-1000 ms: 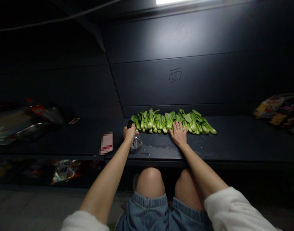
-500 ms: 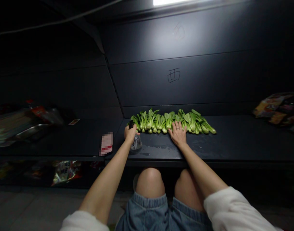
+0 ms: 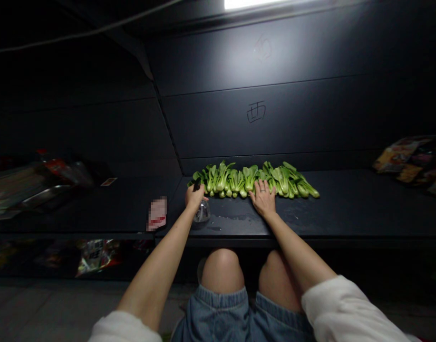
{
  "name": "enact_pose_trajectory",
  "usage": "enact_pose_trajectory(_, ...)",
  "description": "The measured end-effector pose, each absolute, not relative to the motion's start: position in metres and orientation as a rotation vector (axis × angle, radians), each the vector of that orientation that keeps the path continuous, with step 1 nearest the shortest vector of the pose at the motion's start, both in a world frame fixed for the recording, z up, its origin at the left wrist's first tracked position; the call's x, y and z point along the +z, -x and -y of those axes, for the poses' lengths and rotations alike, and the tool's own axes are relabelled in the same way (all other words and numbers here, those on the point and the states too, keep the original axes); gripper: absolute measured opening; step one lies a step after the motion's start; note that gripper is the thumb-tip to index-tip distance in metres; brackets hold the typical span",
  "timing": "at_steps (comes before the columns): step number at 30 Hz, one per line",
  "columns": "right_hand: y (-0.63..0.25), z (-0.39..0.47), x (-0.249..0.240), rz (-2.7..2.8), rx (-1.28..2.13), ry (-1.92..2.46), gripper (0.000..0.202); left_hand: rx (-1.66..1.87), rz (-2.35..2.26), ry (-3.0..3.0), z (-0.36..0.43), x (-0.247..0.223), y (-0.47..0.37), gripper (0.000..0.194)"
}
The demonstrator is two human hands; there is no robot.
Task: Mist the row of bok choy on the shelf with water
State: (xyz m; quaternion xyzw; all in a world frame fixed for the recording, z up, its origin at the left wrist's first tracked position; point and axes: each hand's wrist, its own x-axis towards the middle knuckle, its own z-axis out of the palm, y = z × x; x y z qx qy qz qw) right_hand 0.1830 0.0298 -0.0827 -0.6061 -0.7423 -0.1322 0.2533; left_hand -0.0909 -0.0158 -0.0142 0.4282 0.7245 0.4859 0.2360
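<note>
A row of green leafy vegetables [image 3: 223,178] with pale stems lies along the back of the dark shelf [image 3: 239,225]. At the row's left end my left hand [image 3: 195,195] is wrapped round a clear spray bottle [image 3: 202,212] with a black top [image 3: 197,184]. The bottle's base is near the shelf surface; whether it touches cannot be made out. My right hand [image 3: 264,197] lies flat with fingers spread, its fingertips on the stems right of the row's middle. Water drops and small puddles show on the shelf in front of the vegetables.
Colourful packets [image 3: 405,159] lie at the far right. To the left are a pale card [image 3: 157,213], a small card [image 3: 109,181], a metal tray [image 3: 48,194] and a red-capped bottle [image 3: 55,164]. More packets [image 3: 96,256] sit on a lower shelf.
The black top of the spray bottle has tilted slightly to the right in my left hand. My right hand stays on the vegetables. The view has shifted very slightly.
</note>
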Motion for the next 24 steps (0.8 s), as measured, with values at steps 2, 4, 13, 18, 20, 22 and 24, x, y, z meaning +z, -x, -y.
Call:
enact_pose_trajectory(2, -0.183, -0.030, -0.082, 2.018, -0.354, 1.654, 0.056, 1.311, -1.977, -1.227, 0.016, -0.013, 0.088, 0.026)
enact_pose_trajectory(4, -0.183, -0.029, -0.082, 2.018, -0.356, 1.659, 0.056, 1.294, -1.982, -1.274, 0.016, -0.013, 0.086, 0.027)
enact_pose_trajectory(13, -0.182, -0.028, -0.080, 2.018, -0.353, 1.670, 0.056, 1.281, -1.909, -1.366, 0.022, -0.007, 0.075, 0.024)
enact_pose_trajectory(18, -0.182, -0.028, -0.080, 2.024, -0.351, 1.682, 0.056, 1.320, -1.833, -1.373, 0.023, -0.003, 0.063, 0.022)
enact_pose_trajectory(20, -0.182, -0.028, -0.080, 2.025, -0.356, 1.681, 0.055, 1.318, -1.830, -1.355, 0.023, -0.001, 0.059, 0.023)
enact_pose_trajectory(22, -0.182, -0.029, -0.081, 2.024, -0.360, 1.669, 0.056, 1.311, -1.832, -1.340, 0.022, 0.000, 0.055, 0.025)
enact_pose_trajectory(24, -0.183, -0.029, -0.082, 2.021, -0.360, 1.651, 0.056, 1.307, -1.831, -1.330, 0.022, 0.000, 0.054, 0.026)
